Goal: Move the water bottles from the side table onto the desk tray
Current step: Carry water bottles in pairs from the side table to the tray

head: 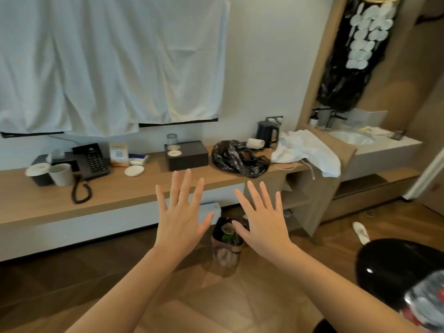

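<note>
My left hand (182, 212) and my right hand (262, 219) are stretched out in front of me, backs up, fingers spread, holding nothing. They hover in the air in front of the long wooden desk (134, 188). On the desk stands a dark box-like tray (189, 156) with two round coasters on its left part and a clear glass (171, 139) behind it. At the bottom right a black round table (394, 267) carries a blurred crinkled plastic thing (427, 301), possibly bottles. No water bottle shows clearly.
The desk also holds a telephone (90, 161), a white cup (61, 174), a tissue box, a black plastic bag (237, 157), a kettle (266, 133) and white cloth (305, 150). A small bin (227, 243) stands on the floor under my hands. A washbasin (353, 137) is at the right.
</note>
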A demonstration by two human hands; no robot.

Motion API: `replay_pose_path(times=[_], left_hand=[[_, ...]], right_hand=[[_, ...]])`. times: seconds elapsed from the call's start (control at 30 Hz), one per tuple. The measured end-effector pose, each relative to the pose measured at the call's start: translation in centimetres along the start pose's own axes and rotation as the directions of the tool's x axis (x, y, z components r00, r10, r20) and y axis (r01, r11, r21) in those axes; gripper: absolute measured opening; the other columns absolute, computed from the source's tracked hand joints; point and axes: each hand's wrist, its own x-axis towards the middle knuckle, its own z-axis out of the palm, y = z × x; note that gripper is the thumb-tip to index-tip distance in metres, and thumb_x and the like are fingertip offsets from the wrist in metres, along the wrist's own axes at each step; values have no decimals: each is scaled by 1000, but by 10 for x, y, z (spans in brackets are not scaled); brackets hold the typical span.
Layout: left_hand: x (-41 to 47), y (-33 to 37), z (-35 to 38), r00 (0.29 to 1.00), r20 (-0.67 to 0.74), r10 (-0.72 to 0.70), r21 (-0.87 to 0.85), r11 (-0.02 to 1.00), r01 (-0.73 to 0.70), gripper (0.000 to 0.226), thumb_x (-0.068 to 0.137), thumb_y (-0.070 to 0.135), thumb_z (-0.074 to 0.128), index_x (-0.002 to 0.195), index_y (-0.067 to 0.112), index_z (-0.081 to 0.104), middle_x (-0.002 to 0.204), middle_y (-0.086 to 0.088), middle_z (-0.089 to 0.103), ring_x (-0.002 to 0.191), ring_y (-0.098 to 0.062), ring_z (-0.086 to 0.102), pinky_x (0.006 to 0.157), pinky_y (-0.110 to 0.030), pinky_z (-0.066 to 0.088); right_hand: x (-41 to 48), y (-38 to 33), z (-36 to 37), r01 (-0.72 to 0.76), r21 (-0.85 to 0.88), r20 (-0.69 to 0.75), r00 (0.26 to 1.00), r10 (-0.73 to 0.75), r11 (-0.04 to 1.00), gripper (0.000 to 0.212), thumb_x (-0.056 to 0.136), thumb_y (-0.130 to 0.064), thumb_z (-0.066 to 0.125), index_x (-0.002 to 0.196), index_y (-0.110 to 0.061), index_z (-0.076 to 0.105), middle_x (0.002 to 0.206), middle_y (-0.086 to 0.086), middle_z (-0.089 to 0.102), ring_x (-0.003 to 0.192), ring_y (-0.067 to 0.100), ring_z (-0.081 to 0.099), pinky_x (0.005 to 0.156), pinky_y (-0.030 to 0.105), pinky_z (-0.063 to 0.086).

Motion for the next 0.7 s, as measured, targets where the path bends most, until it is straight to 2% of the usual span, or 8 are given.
replay_pose_path(times=[0.1,0.33,0.7], left_hand=[[0,54,4,998,30,60,-44,997,-59,76,88,62,37,151,19,29,160,-14,11,148,-36,3,112,-66,13],[-3,181,14,976,72,206,-144,970,-194,75,87,59,51,149,19,35,159,-14,20,147,-36,7,110,-67,18],[-14,311,23,924,59,378,-314,886,-342,73,87,56,51,149,19,36,159,-12,19,148,-34,7,110,-66,16]], right_hand=[[-37,47,-4,-49,-44,19,999,50,998,73,91,-60,46,155,-33,21,164,5,17,151,33,9,116,61,11],[-122,157,-19,-239,-127,61,967,248,963,74,89,-62,45,154,-34,23,162,6,22,150,34,15,114,62,17],[-224,245,-49,-471,-188,66,870,489,862,73,92,-57,47,155,-30,22,163,8,18,150,35,11,116,61,13]])
